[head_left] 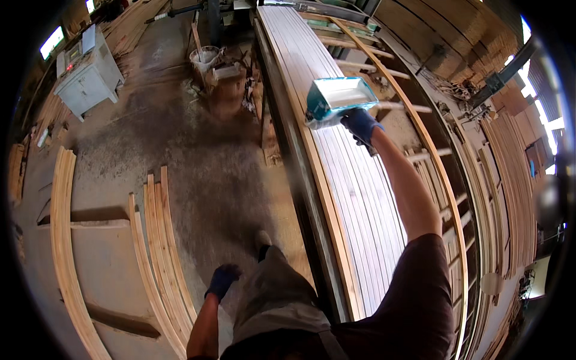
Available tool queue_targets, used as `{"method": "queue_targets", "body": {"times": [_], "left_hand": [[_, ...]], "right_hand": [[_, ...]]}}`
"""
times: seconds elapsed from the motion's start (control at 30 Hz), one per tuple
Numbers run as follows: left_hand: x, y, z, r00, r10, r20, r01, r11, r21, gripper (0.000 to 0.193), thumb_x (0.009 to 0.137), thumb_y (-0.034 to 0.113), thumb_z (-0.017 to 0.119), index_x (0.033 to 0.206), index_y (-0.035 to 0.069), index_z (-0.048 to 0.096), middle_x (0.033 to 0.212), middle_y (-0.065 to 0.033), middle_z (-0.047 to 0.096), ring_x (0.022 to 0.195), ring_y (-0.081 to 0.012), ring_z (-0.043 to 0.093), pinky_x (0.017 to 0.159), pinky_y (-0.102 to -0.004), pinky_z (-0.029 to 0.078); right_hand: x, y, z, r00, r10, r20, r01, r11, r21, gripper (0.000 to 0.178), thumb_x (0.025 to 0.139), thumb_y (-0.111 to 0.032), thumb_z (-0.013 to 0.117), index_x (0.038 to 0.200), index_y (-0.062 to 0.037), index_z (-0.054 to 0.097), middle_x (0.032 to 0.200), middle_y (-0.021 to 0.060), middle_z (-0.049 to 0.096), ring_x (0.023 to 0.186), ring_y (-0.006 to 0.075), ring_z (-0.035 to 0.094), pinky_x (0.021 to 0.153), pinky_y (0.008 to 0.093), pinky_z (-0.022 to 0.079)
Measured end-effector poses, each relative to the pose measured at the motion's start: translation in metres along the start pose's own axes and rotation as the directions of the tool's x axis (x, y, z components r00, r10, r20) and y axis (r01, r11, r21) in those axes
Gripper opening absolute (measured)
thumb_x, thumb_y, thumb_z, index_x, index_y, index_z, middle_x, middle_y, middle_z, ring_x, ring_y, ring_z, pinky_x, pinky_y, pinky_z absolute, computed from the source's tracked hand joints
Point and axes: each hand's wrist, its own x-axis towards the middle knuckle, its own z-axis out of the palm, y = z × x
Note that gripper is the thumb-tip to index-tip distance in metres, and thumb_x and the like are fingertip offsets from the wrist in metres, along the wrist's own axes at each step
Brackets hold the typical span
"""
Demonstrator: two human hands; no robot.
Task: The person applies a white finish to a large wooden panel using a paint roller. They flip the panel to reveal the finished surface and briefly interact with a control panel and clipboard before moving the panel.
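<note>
My right hand (361,125), in a dark blue glove, is closed on the near side of a teal rectangular tub (323,105). The tub's open top shows white inside, and whitish smears mark its lower edge. It is over a long row of narrow boards (360,198) with a pale, shiny white surface; whether it touches them I cannot tell. Low by my left leg hangs my left hand (223,281), also in a dark blue glove. Its fingers look loosely apart and nothing shows in them.
A raw wooden strip (327,201) edges the boards on the left; a slatted rack (429,153) stands on the right. Loose planks (159,234) lie at the left. Farther off are a grey cabinet (90,78) and a bucket (206,57) beside a cluttered stand (227,90).
</note>
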Motion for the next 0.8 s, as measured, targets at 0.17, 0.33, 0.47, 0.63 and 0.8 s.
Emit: {"method": "queue_targets", "body": {"times": [0.17,0.33,0.47,0.63,0.8], "left_hand": [[0.008,0.062,-0.052,0.837,-0.509,-0.2,0.325,0.757,-0.567,0.034,0.095,0.022,0.053,0.123,0.003,0.059,0.103,-0.0161,0.071,0.084,-0.0247,0.07,0.077,-0.0349,0.054],[-0.064,0.036,-0.074,0.585,-0.762,-0.278,0.54,0.622,-0.568,0.043,0.092,0.04,0.055,0.121,0.008,0.058,0.101,-0.0173,0.072,0.083,-0.0304,0.071,0.076,-0.0429,0.052],[-0.102,0.008,-0.078,0.563,-0.781,-0.271,0.584,0.607,-0.539,0.04,0.091,0.04,0.058,0.116,0.01,0.058,0.095,-0.0164,0.072,0.078,-0.0309,0.07,0.077,-0.0441,0.053],[-0.12,-0.048,-0.098,0.643,-0.747,-0.167,0.595,0.626,-0.505,0.045,0.092,0.04,0.058,0.121,0.005,0.057,0.109,-0.0209,0.068,0.089,-0.0327,0.069,0.079,-0.0447,0.056],[-0.073,-0.107,-0.144,0.734,-0.678,0.033,0.665,0.709,-0.237,0.035,0.096,0.039,0.052,0.118,0.014,0.06,0.106,-0.0129,0.07,0.094,-0.0266,0.068,0.08,-0.0462,0.052]], "right_hand": [[0.194,-0.056,-0.002,0.994,-0.106,-0.012,0.106,0.994,0.017,0.02,0.091,-0.02,0.051,0.099,-0.0063,0.064,0.062,0.0072,0.054,0.046,0.0159,0.052,0.037,0.0342,0.046],[0.286,-0.113,0.023,0.998,-0.054,-0.04,0.059,0.988,0.142,0.03,0.095,-0.03,0.046,0.109,-0.0083,0.062,0.072,0.0092,0.059,0.053,0.0191,0.055,0.043,0.0373,0.047],[0.297,-0.101,0.03,0.963,-0.243,-0.12,0.239,0.97,-0.047,0.028,0.093,-0.03,0.048,0.108,-0.0099,0.061,0.068,0.0066,0.058,0.05,0.0163,0.052,0.04,0.0331,0.046],[0.152,-0.064,0.028,0.993,0.014,-0.114,-0.007,0.998,0.07,0.036,0.087,-0.016,0.049,0.119,-0.009,0.064,0.075,0.0111,0.064,0.056,0.0209,0.06,0.046,0.0349,0.052],[-0.059,-0.03,0.044,0.989,0.144,-0.009,-0.144,0.989,-0.008,0.039,0.094,-0.023,0.05,0.132,-0.0249,0.059,0.087,0.009,0.064,0.07,0.0181,0.063,0.06,0.0343,0.059]]}}
